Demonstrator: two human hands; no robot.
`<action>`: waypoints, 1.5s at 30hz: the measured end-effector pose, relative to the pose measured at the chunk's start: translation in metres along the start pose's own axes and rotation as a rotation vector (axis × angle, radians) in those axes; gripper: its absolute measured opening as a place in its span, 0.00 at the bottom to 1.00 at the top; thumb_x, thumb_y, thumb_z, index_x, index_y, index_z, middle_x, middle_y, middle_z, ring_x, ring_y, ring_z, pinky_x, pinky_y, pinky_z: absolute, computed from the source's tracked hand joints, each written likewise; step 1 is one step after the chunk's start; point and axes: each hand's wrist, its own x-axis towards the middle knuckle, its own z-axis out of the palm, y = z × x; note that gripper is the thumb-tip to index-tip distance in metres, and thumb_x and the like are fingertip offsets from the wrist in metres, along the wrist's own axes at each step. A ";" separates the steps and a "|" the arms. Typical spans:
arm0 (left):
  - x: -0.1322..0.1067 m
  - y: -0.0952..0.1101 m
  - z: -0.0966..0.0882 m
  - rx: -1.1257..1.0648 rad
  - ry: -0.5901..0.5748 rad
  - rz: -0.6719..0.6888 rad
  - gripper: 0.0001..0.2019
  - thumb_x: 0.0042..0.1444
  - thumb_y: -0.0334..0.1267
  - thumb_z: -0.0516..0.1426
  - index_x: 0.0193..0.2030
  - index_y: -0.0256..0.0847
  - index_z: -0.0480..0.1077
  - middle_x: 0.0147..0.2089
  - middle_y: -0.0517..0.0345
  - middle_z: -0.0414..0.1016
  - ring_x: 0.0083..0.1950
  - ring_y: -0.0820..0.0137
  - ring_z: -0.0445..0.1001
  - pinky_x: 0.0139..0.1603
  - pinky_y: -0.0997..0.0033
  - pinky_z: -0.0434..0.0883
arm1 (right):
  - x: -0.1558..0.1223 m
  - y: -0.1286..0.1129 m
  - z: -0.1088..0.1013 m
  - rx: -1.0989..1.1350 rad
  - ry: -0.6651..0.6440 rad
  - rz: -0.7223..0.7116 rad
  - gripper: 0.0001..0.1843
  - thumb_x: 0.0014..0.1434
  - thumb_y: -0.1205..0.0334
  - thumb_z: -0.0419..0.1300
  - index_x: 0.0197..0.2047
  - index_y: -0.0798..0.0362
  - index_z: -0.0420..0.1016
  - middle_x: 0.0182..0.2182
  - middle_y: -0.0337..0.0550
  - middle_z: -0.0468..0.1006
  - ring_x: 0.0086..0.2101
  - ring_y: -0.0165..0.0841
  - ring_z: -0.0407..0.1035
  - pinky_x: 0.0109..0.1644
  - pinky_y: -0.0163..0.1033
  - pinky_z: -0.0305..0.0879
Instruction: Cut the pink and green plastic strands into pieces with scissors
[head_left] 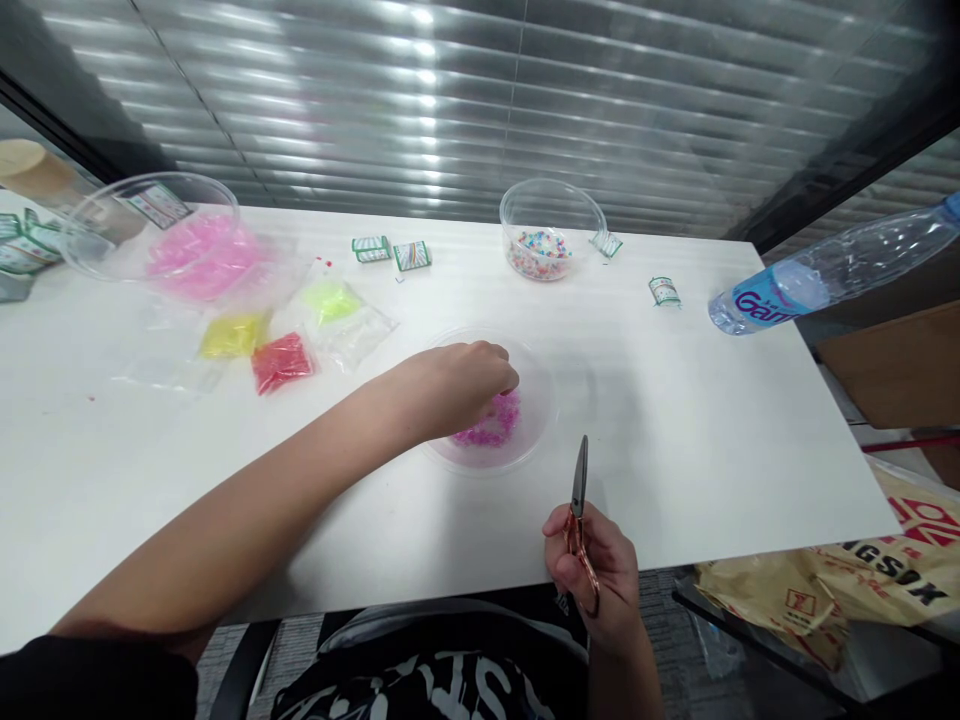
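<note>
My left hand (457,385) reaches into a shallow clear dish (536,420) at the middle of the white table (712,420). Its fingers are curled down and pinched over a heap of pink beads (499,425) in that dish; what they grip is hidden. My right hand (600,570) is closed round the copper-coloured handles of a small pair of scissors (579,490) at the table's near edge. The scissor blades are together and point up and away from me.
A clear bowl of mixed-colour beads (541,250) stands at the back. A large clear bowl of pink beads (191,250) sits far left, with yellow, green and red bead bags (281,362) near it. Small thread spools (412,255) lie about. A water bottle (825,275) lies at the right edge.
</note>
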 end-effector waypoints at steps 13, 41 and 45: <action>0.006 -0.004 0.005 -0.045 -0.006 -0.006 0.13 0.62 0.28 0.47 0.35 0.36 0.72 0.39 0.52 0.73 0.36 0.70 0.71 0.32 0.72 0.61 | 0.002 -0.002 0.001 0.022 0.021 0.006 0.08 0.60 0.56 0.60 0.41 0.51 0.70 0.17 0.31 0.62 0.18 0.22 0.49 0.22 0.31 0.44; -0.040 -0.026 -0.008 -0.812 0.336 0.410 0.22 0.58 0.35 0.60 0.60 0.42 0.66 0.39 0.57 0.81 0.45 0.71 0.78 0.50 0.71 0.71 | 0.045 0.000 0.017 0.206 -0.239 -0.015 0.26 0.50 0.39 0.64 0.35 0.56 0.72 0.16 0.30 0.54 0.17 0.21 0.43 0.20 0.31 0.39; -0.037 -0.027 -0.007 -0.814 0.304 0.430 0.23 0.58 0.36 0.60 0.61 0.43 0.65 0.40 0.56 0.81 0.45 0.70 0.78 0.51 0.68 0.72 | 0.046 -0.003 0.019 0.197 -0.211 0.008 0.27 0.49 0.38 0.65 0.34 0.56 0.73 0.16 0.30 0.54 0.17 0.21 0.43 0.20 0.31 0.40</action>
